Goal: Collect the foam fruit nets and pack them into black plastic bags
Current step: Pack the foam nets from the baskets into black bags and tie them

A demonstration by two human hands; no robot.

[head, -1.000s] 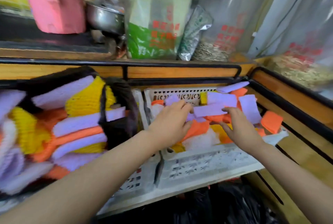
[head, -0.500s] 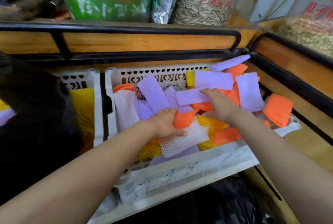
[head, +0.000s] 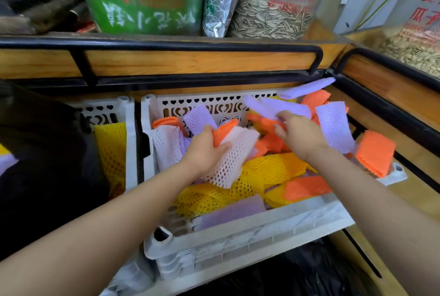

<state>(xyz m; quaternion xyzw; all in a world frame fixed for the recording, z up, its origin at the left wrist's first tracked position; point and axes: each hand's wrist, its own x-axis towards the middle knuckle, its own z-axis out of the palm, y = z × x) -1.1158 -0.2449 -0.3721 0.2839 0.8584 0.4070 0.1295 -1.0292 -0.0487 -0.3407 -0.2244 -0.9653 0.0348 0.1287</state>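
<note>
A white mesh foam net point(head: 234, 160), a pale purple foam net point(head: 285, 106) and a yellow foam net point(head: 271, 170) look soft, matt and spongy against the smooth, pierced white hard-plastic crate point(head: 238, 241). Beyond the crate's far edge, a varnished wooden board point(head: 190, 63) sits under a glossy black metal rail point(head: 190, 46), with a shiny clear plastic bag of seeds point(head: 273, 17) above.

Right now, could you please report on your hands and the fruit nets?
Left hand grips white net and orange net. Right hand pinches purple net. White crate holds many more. Black bag at left; no obstruction seen.
</note>
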